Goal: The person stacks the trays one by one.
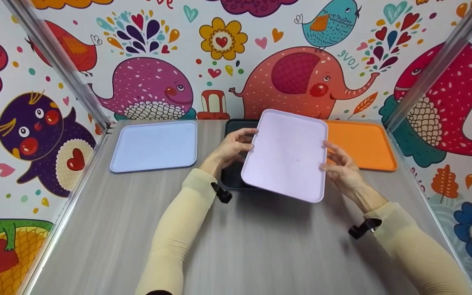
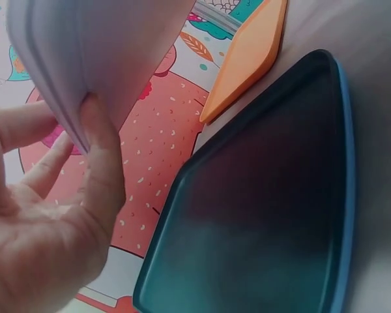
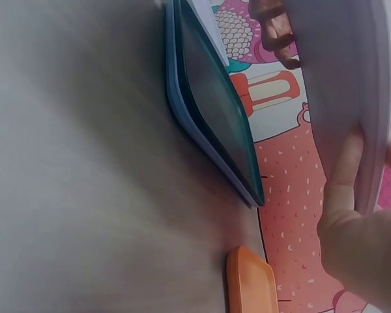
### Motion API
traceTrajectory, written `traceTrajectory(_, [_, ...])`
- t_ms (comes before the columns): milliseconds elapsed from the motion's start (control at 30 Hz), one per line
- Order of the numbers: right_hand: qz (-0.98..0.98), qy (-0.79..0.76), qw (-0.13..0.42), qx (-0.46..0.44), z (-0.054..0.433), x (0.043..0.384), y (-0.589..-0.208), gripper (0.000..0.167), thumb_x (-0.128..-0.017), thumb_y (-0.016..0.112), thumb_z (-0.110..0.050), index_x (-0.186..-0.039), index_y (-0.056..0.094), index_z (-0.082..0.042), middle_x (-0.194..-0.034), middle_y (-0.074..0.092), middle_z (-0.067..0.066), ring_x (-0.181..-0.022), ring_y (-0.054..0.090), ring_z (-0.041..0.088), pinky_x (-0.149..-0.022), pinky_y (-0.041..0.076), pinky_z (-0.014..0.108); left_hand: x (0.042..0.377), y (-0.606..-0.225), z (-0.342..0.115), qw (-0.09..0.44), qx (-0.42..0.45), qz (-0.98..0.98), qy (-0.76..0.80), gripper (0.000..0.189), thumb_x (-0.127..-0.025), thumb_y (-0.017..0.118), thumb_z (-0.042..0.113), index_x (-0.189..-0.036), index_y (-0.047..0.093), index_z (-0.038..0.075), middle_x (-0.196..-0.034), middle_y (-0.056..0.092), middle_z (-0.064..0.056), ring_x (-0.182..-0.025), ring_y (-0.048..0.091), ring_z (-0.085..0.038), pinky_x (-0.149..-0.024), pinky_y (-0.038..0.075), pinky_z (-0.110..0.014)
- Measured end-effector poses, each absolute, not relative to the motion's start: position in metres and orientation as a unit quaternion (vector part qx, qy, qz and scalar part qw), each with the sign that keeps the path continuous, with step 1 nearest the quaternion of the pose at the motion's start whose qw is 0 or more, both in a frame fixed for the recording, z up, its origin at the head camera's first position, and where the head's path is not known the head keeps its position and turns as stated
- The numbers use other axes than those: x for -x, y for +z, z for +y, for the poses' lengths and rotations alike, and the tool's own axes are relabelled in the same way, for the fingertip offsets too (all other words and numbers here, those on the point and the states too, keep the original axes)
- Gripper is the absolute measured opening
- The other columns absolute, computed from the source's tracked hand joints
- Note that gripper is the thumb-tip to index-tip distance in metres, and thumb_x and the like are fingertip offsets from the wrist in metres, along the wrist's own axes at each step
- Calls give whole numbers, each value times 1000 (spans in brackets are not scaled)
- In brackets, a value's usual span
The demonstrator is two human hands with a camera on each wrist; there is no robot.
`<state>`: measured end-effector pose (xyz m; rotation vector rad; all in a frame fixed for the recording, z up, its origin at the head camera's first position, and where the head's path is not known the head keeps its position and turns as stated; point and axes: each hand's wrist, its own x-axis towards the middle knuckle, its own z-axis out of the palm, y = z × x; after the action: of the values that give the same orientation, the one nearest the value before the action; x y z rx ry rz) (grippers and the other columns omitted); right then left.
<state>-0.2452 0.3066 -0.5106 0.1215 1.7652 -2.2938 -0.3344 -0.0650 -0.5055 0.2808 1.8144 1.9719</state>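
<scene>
Two pale sleeves [image 1: 172,237] are closest. The left hand [image 1: 231,146] and right hand [image 1: 344,170] pinch the sides of the pink tray [image 1: 287,155], held tipped above the black tray [image 2: 260,215]. It looks like the carrying step; moving it next would call for both hands together, minding the edge of the orange tray [image 1: 363,145]. There's lots of room on the table [image 1: 260,254] in front.

Cream sleeves [image 1: 178,223] (lightly creased) carry black fittings [image 1: 222,193] near the cuffs [image 1: 200,178].
</scene>
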Motion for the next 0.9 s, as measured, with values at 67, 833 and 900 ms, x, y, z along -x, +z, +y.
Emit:
traceTrajectory(67, [605,-785,124,-33,308,247,-510,82,-103,71,9,-172,42,-23,-145,51,2,-126,59,20,-98,67,28,332,-506,-66,218,-105,665,707,62,-99,71,0,-160,60,12,-143,68,-19,-110,71,-24,-79,70,-42])
traceTrajectory(833, [661,-740,119,-11,286,295,-527,83,-98,71,12,-173,40,-7,-136,65,-1,-110,73,13,-93,68,27,325,-515,-90,156,-109,729,658,77,-91,67,-10,-166,52,4,-156,57,-29,-112,66,-27,-65,67,-35])
traceTrajectory(900, [681,-723,115,-15,281,301,-528,81,-98,73,10,-172,43,-8,-137,64,0,-109,72,13,-91,67,26,324,-517,-94,148,-103,734,655,78,-90,67,-10,-165,52,3,-157,57,-30,-115,65,-28,-65,68,-36])
